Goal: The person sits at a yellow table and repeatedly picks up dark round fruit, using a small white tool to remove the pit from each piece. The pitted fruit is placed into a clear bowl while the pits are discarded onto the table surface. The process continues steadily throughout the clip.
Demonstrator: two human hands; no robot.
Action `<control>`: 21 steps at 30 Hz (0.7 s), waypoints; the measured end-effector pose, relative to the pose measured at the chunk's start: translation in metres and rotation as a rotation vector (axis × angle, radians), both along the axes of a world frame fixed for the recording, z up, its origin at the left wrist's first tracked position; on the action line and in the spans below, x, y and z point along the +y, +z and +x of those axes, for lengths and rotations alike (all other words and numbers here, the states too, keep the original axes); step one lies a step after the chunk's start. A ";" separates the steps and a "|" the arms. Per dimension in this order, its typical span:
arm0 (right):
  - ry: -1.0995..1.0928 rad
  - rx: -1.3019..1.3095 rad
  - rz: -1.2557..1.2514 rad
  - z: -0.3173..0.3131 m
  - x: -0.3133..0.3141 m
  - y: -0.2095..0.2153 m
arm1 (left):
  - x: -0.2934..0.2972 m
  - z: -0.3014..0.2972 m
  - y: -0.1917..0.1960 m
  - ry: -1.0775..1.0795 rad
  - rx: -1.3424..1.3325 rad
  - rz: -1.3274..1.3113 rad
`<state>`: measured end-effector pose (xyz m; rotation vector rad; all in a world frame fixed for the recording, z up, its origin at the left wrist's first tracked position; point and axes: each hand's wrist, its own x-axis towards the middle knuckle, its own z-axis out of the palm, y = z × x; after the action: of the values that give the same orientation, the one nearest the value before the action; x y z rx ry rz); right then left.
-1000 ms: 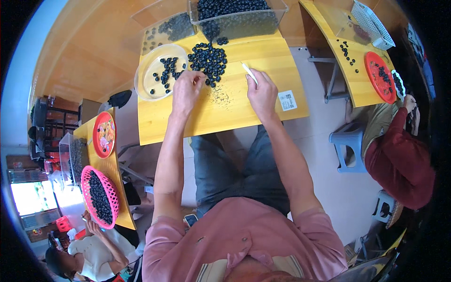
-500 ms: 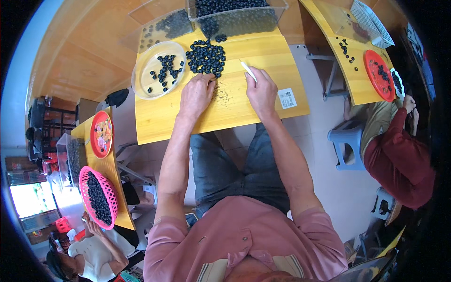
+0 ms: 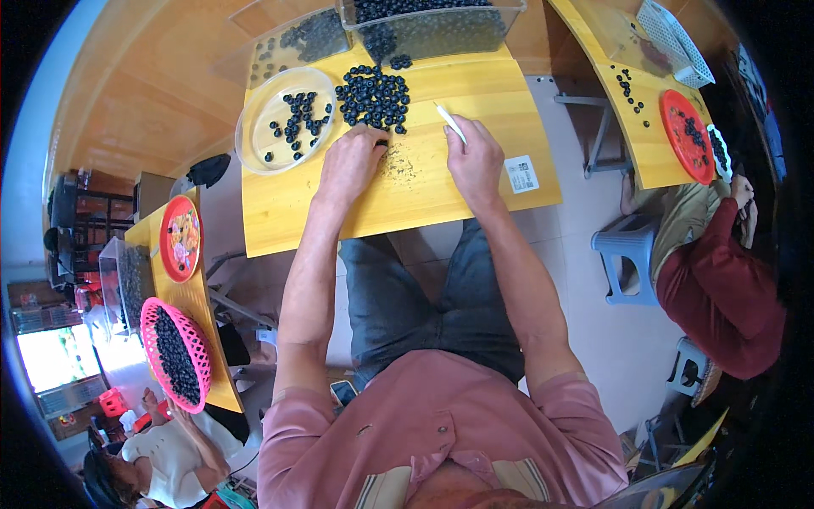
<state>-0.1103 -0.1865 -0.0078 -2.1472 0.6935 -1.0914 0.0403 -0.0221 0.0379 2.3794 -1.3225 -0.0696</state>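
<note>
Dark berries lie heaped on the yellow wooden table, beside a clear round dish holding a few more. Left hand, fingers curled, touches the heap's near edge. Right hand pinches a thin white stick just right of the heap.

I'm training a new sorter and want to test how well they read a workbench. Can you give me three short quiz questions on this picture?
1. True or false: the right hand holds a thin white stick.
2. Where is the left hand? A) inside the clear round dish B) at the near edge of the loose berry pile C) on the pink basket
3. Fill in: the tabletop is made of yellow ____.

Key: 1 true. 2 B. 3 wood.
</note>
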 end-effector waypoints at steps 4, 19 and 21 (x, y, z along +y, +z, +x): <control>0.013 -0.009 0.004 0.000 0.000 -0.002 | 0.001 0.000 -0.003 0.023 -0.015 -0.045; 0.008 0.028 -0.071 0.001 0.000 -0.006 | 0.038 -0.009 -0.021 0.174 0.072 -0.272; 0.007 0.044 -0.093 0.001 0.000 -0.007 | 0.037 -0.012 -0.017 0.190 0.140 -0.298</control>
<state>-0.1094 -0.1869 -0.0145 -2.2565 0.6669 -1.0952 0.0283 0.0150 0.0212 2.1896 -0.9638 0.0147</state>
